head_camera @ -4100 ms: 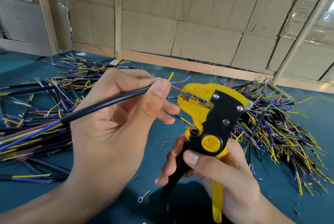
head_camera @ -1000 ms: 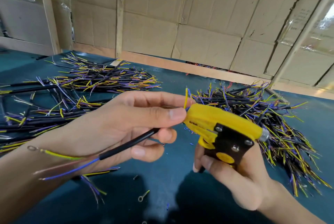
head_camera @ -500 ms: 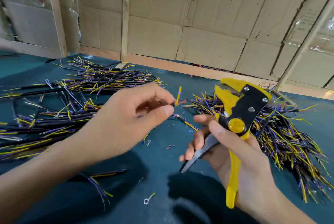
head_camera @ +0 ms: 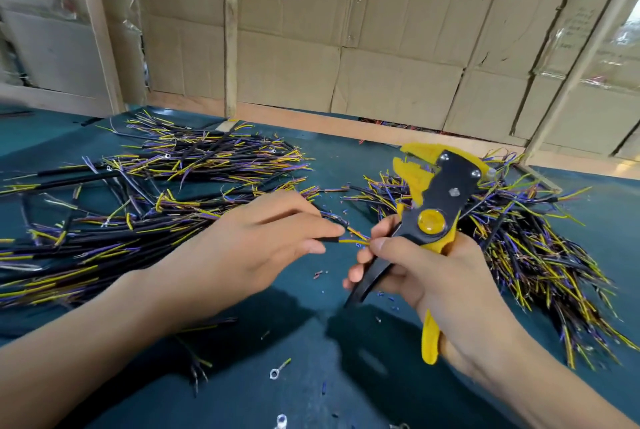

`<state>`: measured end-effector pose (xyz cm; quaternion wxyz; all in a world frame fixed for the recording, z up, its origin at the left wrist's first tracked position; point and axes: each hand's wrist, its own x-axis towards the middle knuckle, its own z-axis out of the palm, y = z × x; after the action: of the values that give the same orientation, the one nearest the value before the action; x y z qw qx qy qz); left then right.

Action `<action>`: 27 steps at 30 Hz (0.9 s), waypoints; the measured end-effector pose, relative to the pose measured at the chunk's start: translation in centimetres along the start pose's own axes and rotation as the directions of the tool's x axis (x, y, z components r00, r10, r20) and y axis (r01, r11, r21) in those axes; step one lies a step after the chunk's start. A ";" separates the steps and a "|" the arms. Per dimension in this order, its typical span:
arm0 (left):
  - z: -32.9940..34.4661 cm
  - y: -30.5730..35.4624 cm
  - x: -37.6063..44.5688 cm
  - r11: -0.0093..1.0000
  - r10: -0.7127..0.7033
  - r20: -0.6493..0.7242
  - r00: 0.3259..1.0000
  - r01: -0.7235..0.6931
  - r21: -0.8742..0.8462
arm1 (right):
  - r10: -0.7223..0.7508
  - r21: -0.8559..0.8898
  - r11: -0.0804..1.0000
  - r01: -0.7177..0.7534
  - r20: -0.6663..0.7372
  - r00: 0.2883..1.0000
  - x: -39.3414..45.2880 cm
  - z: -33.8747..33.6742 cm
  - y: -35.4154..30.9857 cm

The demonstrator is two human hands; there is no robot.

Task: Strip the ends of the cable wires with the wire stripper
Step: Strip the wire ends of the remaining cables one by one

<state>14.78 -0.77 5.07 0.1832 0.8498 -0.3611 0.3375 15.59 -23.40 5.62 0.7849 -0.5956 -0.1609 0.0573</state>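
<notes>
Mostly cable: heaps left (head_camera: 145, 206) and right (head_camera: 540, 255) on your teal table (head_camera: 346, 376). Your right hand (head_camera: 440, 276) grips the yellow-black wire stripper (head_camera: 433, 206), head upright, thumb touching wire tips. Your left hand (head_camera: 263, 241) pinches one black cable (head_camera: 329, 240); its yellow wire (head_camera: 355, 240) reaches rightward.

A makeshift wiring workshop: a dark green worktable (head_camera: 346, 376) heaped with cut black cables (head_camera: 104, 234) left and right, and a far wall of flattened cardboard (head_camera: 381, 47) on bare wooden battens (head_camera: 230, 30).
</notes>
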 end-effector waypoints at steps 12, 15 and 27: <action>-0.8 -4.0 -0.9 0.607 -0.713 -0.006 0.701 0.622 0.495 | -0.223 0.159 0.929 0.334 -0.480 0.849 2.0 -4.2 -4.0; -1.2 -3.8 -0.9 0.577 -0.769 0.135 0.624 0.588 0.566 | -0.142 0.164 0.946 0.278 -0.563 0.814 2.3 -4.6 -4.1; -1.0 -2.4 -0.2 0.726 -0.539 0.078 0.839 0.415 0.549 | -0.122 0.165 0.960 0.228 -0.487 0.865 1.5 -3.4 -3.2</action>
<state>16.02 1.44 5.46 -0.0112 0.9644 -0.0448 0.2603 17.80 -27.02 8.15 0.8624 -0.4851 -0.0115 -0.1443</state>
